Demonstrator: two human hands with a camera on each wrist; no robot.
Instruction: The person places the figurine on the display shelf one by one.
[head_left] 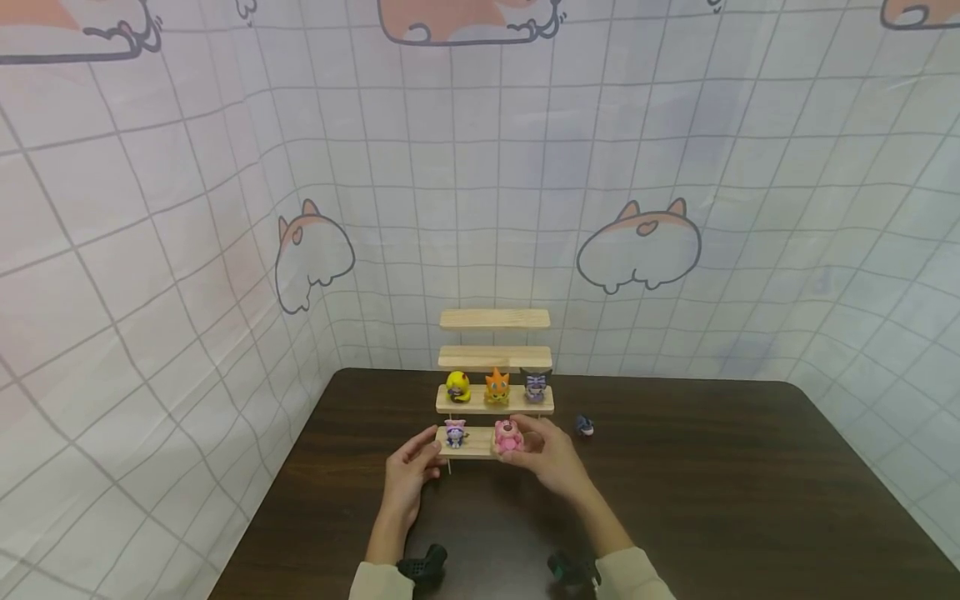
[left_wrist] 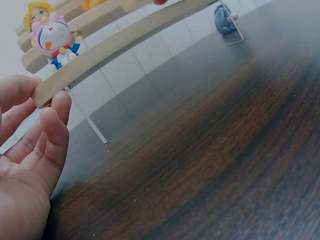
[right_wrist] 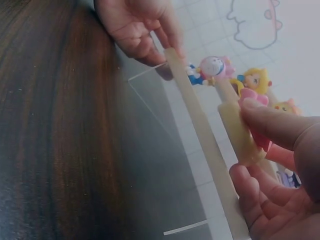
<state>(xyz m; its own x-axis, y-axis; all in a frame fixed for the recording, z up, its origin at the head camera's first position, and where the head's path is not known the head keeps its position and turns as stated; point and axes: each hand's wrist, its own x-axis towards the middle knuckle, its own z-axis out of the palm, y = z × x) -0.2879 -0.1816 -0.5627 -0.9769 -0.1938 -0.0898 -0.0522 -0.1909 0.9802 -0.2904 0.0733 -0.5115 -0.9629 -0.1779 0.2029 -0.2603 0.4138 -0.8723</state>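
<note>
My right hand (head_left: pixel 553 457) grips a pink bear figurine (head_left: pixel 508 437) over the right part of the lowest board (head_left: pixel 477 446) of a wooden tiered display stand. In the right wrist view, thumb and fingers close around the bear and its pale yellow base (right_wrist: pixel 237 134), right beside the board. My left hand (head_left: pixel 405 477) pinches the left end of that same board, with fingertips (left_wrist: pixel 54 122) beneath it. Near that end stands a white-and-blue figurine with a pink hood (left_wrist: pixel 54 37).
One tier up are a yellow-haired figurine (head_left: pixel 457 387), an orange spiky-headed one (head_left: pixel 497 387) and a purple-and-dark one (head_left: pixel 536 387). The upper two boards (head_left: pixel 495 318) carry nothing. A small dark blue figurine (head_left: pixel 584 426) sits on the brown table (head_left: pixel 712 483), right of the stand.
</note>
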